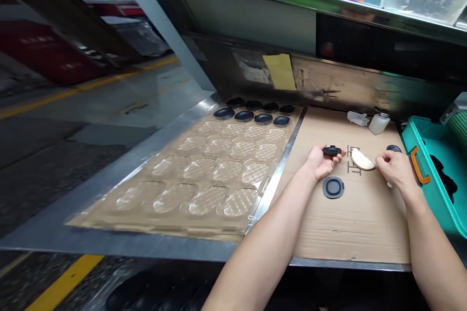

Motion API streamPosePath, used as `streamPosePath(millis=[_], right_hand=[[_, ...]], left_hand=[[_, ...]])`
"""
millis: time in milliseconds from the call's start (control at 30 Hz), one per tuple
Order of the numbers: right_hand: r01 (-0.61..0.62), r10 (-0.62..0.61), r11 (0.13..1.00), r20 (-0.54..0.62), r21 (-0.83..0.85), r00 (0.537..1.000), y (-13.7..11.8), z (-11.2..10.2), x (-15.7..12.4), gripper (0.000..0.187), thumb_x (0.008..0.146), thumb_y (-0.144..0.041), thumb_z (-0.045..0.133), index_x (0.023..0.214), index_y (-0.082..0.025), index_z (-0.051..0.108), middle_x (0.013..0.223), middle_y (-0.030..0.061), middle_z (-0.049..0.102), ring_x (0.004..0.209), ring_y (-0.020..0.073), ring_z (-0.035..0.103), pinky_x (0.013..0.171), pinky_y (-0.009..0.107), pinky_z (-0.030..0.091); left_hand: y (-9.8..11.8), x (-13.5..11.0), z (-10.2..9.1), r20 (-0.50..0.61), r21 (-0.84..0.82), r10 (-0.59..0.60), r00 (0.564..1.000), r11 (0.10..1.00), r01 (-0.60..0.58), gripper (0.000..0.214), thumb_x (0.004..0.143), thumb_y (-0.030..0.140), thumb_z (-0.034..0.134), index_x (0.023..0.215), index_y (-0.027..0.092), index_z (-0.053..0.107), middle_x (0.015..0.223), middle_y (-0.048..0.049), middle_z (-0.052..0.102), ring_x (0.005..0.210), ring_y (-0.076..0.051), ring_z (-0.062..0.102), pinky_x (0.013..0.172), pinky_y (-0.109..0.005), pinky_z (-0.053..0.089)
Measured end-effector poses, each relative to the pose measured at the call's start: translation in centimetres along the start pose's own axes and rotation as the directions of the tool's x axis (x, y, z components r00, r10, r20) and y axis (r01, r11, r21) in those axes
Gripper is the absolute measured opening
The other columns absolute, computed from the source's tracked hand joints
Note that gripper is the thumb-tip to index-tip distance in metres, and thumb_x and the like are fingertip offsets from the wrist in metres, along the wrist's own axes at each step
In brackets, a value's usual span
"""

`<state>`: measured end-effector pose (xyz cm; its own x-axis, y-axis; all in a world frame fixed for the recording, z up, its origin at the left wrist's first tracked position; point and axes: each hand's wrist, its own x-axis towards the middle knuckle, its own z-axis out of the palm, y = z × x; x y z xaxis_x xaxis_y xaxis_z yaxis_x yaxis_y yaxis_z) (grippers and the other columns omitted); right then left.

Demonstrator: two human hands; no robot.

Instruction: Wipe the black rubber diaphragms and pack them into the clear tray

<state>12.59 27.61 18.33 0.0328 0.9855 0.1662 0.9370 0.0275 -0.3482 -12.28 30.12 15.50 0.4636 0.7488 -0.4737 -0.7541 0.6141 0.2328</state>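
My left hand (323,163) grips a small black oval plastic part (332,151) between thumb and fingers, above the cardboard. Closed in a pinch, my right hand (396,170) is over the right side of the cardboard. A small white bit shows beneath it, but what its fingers hold is hidden. Between my hands is a cream half-moon piece (362,160), its right end close to my right fingertips; whether they touch it I cannot tell. A grey rounded part with a black ring (333,187) lies just below my left hand. Another dark part (394,148) shows behind my right hand.
Left lies a clear moulded tray (199,167) with several black parts (243,115) in its far rows. A pump bottle (379,121) and crumpled white tissue (357,118) stand at the back. A teal bin (434,175) with an orange handle borders the cardboard (346,233) on the right.
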Motion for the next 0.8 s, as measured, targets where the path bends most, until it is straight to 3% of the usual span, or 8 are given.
streamPosePath(millis=[100, 200, 300, 400, 467, 633, 700, 800], right_hand=[[-0.040, 0.061, 0.986, 0.129, -0.160, 0.990, 0.3, -0.4, 0.1, 0.037, 0.087, -0.041, 0.054, 0.056, -0.021, 0.063, 0.053, 0.0034, 0.060, 0.054, 0.0169, 0.053, 0.055, 0.028, 0.031], [0.012, 0.004, 0.981, 0.084, -0.195, 0.996, -0.1, 0.6, 0.0, 0.042, 0.093, -0.044, 0.049, 0.063, -0.021, 0.067, 0.064, 0.0064, 0.066, 0.062, 0.0189, 0.057, 0.058, 0.029, 0.033], [0.227, -0.229, 0.970, -0.022, -0.083, 0.973, -0.4, 2.9, -0.1, 0.036, 0.096, -0.044, 0.049, 0.103, -0.020, 0.075, 0.100, 0.0102, 0.074, 0.091, 0.0235, 0.064, 0.077, 0.031, 0.044], [0.404, -0.405, 0.914, -0.018, -0.045, 0.914, -0.4, 5.4, -0.1, 0.042, 0.095, -0.042, 0.055, 0.132, -0.023, 0.065, 0.123, 0.0114, 0.068, 0.110, 0.0276, 0.059, 0.095, 0.038, 0.044], [0.419, -0.420, 0.908, -0.030, -0.028, 0.907, -0.4, 6.4, 0.0, 0.040, 0.097, -0.040, 0.053, 0.132, -0.024, 0.065, 0.120, 0.0119, 0.068, 0.108, 0.0284, 0.058, 0.097, 0.041, 0.044], [0.347, -0.296, 0.924, -0.275, 0.159, 0.915, -2.2, 7.4, -0.6, 0.042, 0.099, -0.043, 0.052, 0.131, -0.019, 0.065, 0.120, 0.0137, 0.068, 0.108, 0.0279, 0.059, 0.098, 0.043, 0.046], [0.404, -0.349, 0.898, -0.275, 0.174, 0.896, -3.8, 7.6, -1.7, 0.040, 0.099, -0.042, 0.052, 0.128, -0.019, 0.068, 0.121, 0.0139, 0.067, 0.107, 0.0274, 0.058, 0.097, 0.042, 0.047], [0.512, -0.487, 0.854, -0.201, 0.095, 0.850, -6.1, 7.9, -3.3, 0.037, 0.101, -0.035, 0.049, 0.129, -0.023, 0.068, 0.130, 0.0129, 0.062, 0.110, 0.0275, 0.053, 0.098, 0.042, 0.045]], left_hand=[[-0.1, 0.3, -0.3, 0.001, -0.013, -0.003, 1.000, 1.000, 0.003, 0.051, 0.104, 0.038, 0.025, 0.121, 0.001, 0.055, 0.085, -0.0202, 0.067, 0.053, -0.013, 0.054, 0.038, -0.018, 0.046], [-0.2, 0.7, -0.5, 0.013, 0.014, 0.005, 1.000, 1.000, -0.005, 0.053, 0.104, 0.039, 0.024, 0.121, 0.000, 0.056, 0.085, -0.0209, 0.068, 0.053, -0.014, 0.055, 0.038, -0.019, 0.046], [-0.3, 1.1, -0.8, 0.019, 0.059, 0.028, 0.999, 0.998, -0.029, 0.053, 0.104, 0.039, 0.024, 0.120, 0.000, 0.056, 0.086, -0.0219, 0.071, 0.054, -0.015, 0.057, 0.039, -0.020, 0.045], [-0.5, 1.3, -1.1, 0.039, 0.130, 0.046, 0.998, 0.990, -0.051, 0.055, 0.104, 0.042, 0.024, 0.117, 0.001, 0.059, 0.089, -0.0235, 0.073, 0.056, -0.017, 0.060, 0.042, -0.022, 0.047], [-0.7, 1.5, -1.2, 0.069, 0.174, 0.074, 0.995, 0.981, -0.085, 0.054, 0.103, 0.043, 0.026, 0.114, 0.003, 0.061, 0.094, -0.0243, 0.073, 0.062, -0.020, 0.065, 0.049, -0.027, 0.052], [-1.8, 1.9, -0.9, 0.169, 0.178, 0.153, 0.974, 0.967, -0.183, 0.032, 0.100, 0.027, 0.037, 0.104, 0.011, 0.064, 0.100, -0.0175, 0.074, 0.086, -0.025, 0.073, 0.079, -0.038, 0.060], [-2.3, 2.0, -0.8, 0.197, 0.159, 0.156, 0.968, 0.969, -0.188, 0.031, 0.100, 0.025, 0.037, 0.101, 0.011, 0.064, 0.101, -0.0169, 0.074, 0.092, -0.025, 0.073, 0.087, -0.040, 0.058], [-2.7, 2.0, -0.8, 0.201, 0.159, 0.130, 0.971, 0.974, -0.164, 0.041, 0.103, 0.035, 0.034, 0.101, 0.009, 0.066, 0.105, -0.0194, 0.073, 0.100, -0.028, 0.072, 0.094, -0.044, 0.057]])
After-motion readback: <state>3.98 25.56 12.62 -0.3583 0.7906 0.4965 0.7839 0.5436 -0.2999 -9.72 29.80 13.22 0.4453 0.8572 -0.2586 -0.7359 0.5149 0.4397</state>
